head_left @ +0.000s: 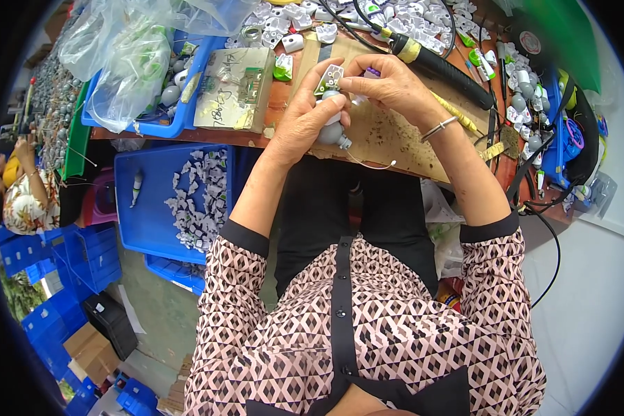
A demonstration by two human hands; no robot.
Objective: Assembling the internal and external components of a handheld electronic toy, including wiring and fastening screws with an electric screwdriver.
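My left hand (299, 123) is closed round a small assembly over the table's near edge. Its lower end is a grey rounded part (331, 134) with a narrow tip, and a thin pale wire (369, 164) trails from near that tip. At its upper end sits a white-and-green plastic shell piece (331, 78). The thumb and fingers of my right hand (390, 84) are pinched together at the shell's right side. Whatever lies between those right fingertips is hidden. A bit of purple (372, 71) shows beside them.
White shell pieces (423, 24) heap at the back. A black-handled tool (451, 73) with a cable lies right of them. A marked block (234, 89) and a blue bin (194, 66) with plastic bags stand left. Below is a blue tray (145, 215). Another person (31, 197) is far left.
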